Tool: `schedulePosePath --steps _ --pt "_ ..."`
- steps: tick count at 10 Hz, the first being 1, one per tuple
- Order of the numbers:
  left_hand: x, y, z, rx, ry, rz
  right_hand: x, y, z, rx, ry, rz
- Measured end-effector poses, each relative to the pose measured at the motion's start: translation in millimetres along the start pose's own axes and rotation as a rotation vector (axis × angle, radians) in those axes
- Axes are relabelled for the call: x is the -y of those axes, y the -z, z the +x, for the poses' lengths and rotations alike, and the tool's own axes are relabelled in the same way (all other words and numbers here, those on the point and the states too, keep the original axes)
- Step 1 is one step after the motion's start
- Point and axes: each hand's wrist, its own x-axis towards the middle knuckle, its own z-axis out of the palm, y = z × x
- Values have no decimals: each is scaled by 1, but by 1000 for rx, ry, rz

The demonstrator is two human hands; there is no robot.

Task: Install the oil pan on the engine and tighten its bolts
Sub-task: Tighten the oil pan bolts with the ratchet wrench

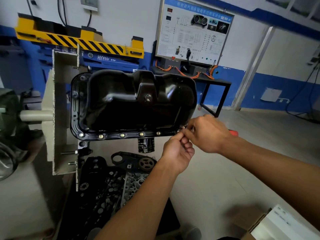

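The oil pan (pixel 131 101) sits on the upturned engine (pixel 97 179), with a row of bolts (pixel 122 135) already in its near rim. Our left hand (pixel 178 151) pinches a bolt (pixel 178 131) at the right corner, grip closed on it. Our right hand (pixel 207 134) curls round what look like spare bolts (pixel 184 127). Started crooked, that bolt could cross its thread. If either grip slackens, small bolts could drop to the floor (pixel 225 170).
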Motion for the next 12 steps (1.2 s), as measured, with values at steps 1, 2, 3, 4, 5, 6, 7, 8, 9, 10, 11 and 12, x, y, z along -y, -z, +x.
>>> schedulePosePath --steps 1,2,3,4,5,6,7,8,9,10,11,12 --pt "-1 6 -3 58 -6 45 1 1 -7 -83 96 -126" --pt "-3 13 -8 98 -43 -17 6 -1 -11 -155 198 -114" --pt "-2 25 -14 88 -57 -35 13 -7 -13 -131 269 -98" --pt "-7 34 -18 79 -62 -37 17 -13 -11 -131 329 -103" --pt "-15 34 -21 75 -74 -30 18 -14 -6 -156 356 -98" --pt "-20 34 -23 85 -73 -38 21 -11 -2 -139 367 -112" --pt "-21 34 -24 86 -66 -53 23 -4 2 -100 436 -210" --pt "-21 33 -24 64 -52 -61 26 6 6 -47 537 -431" --pt "-20 32 -24 68 -44 -55 30 8 6 -15 487 -486" --pt "-21 29 -23 120 -38 -119 48 2 0 105 -20 335" --pt "-20 26 -24 138 -20 -149 67 -10 -6 105 -615 1370" --pt "-19 28 -23 93 -26 -119 69 -12 -11 49 -635 1404"
